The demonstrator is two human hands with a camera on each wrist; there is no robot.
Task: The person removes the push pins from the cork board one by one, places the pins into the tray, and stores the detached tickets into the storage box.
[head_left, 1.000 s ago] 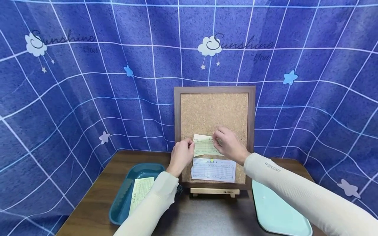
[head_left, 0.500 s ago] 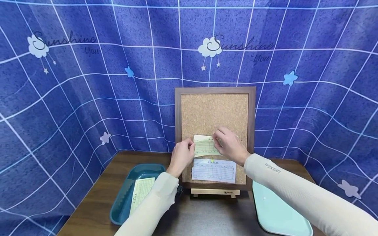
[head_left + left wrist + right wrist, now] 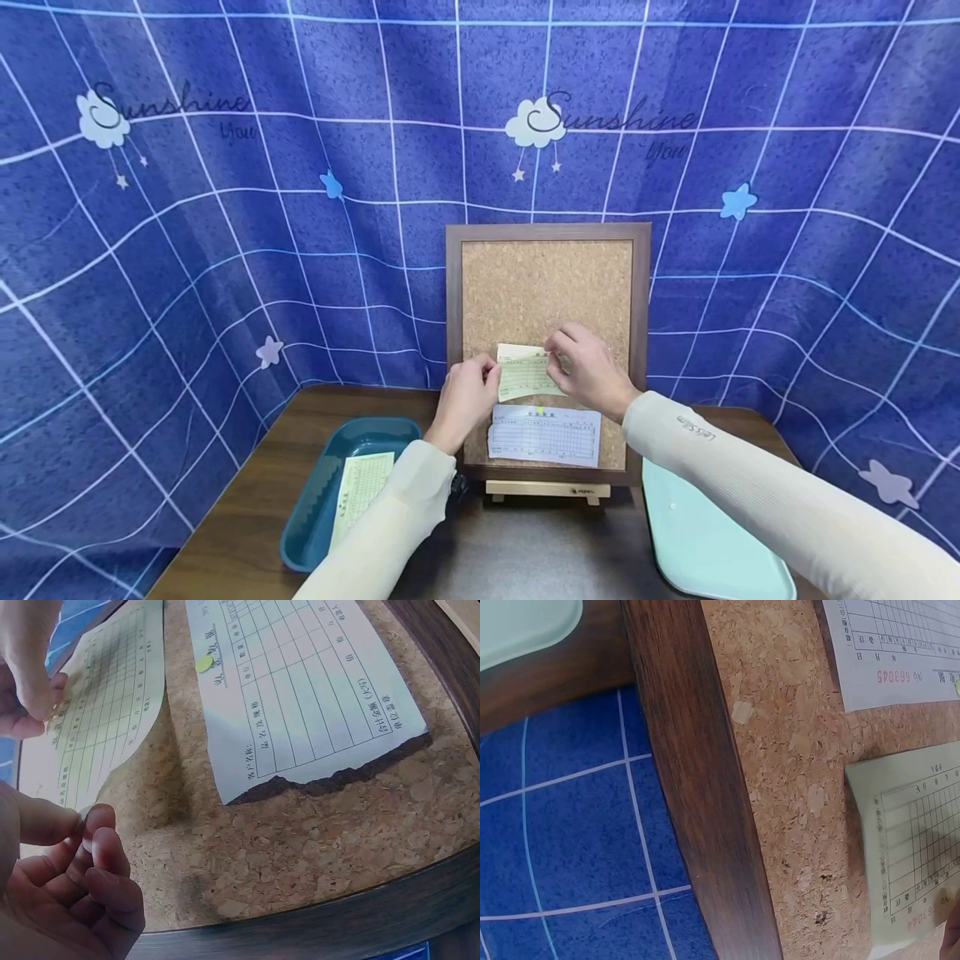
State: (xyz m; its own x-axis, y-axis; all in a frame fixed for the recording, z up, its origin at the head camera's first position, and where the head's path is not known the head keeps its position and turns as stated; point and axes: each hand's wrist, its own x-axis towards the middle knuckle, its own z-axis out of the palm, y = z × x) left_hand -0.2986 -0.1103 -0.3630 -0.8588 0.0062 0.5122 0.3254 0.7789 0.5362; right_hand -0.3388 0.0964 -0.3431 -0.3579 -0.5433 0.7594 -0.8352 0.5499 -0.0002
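My left hand (image 3: 467,393) pinches the left edge of a pale green receipt slip (image 3: 521,379) in front of the corkboard (image 3: 543,287). In the left wrist view, thumb and fingertip meet on the slip's corner, and its lower edge bows off the cork. At the slip's upper edge, my right hand (image 3: 588,367) has thumb and forefinger together. A tiny pale thing (image 3: 52,714) shows between those fingertips; its kind is unclear. Below, a white receipt slip (image 3: 543,437) with a torn left edge hangs by a yellow thumbtack (image 3: 204,663).
A wooden stand (image 3: 547,488) supports the framed board on the brown table (image 3: 517,550). On the left, a dark teal tray (image 3: 300,500) holds another green slip (image 3: 365,487). A mint tray (image 3: 705,533) lies to the right, under the right forearm. Blue curtain (image 3: 375,167) hangs behind.
The whole scene sits slightly lower and further right in the head view. Both hands keep nearly the same places on the green slip, and their grips look unchanged.
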